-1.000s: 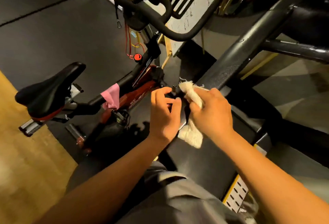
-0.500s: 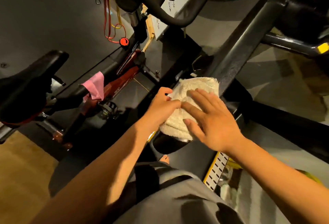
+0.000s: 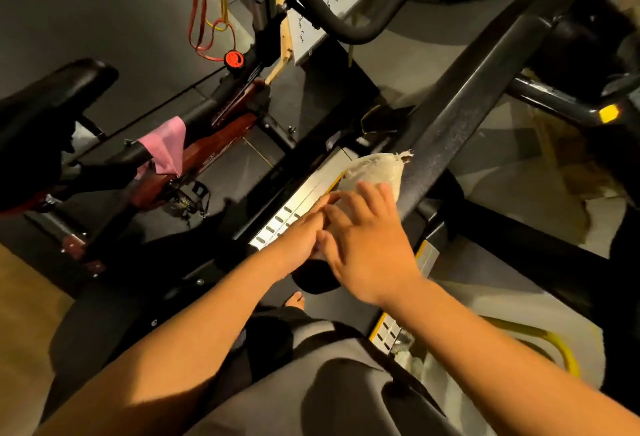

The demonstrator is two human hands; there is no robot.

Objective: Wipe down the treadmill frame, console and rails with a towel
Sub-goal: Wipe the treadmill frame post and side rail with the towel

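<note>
Head view: the towel (image 3: 375,170) lay bunched over the near end of the dark treadmill rail (image 3: 467,106), which ran up to the far right. The right hand (image 3: 367,245) pressed flat on the towel's near part, fingers spread. The left hand (image 3: 303,236) lay touching it on the left, its fingers straight and together, reaching the towel's edge, though blurred. A silver side strip (image 3: 294,203) ran below them. To the left stood a bike (image 3: 221,137) with a pink cloth (image 3: 166,146).
</note>
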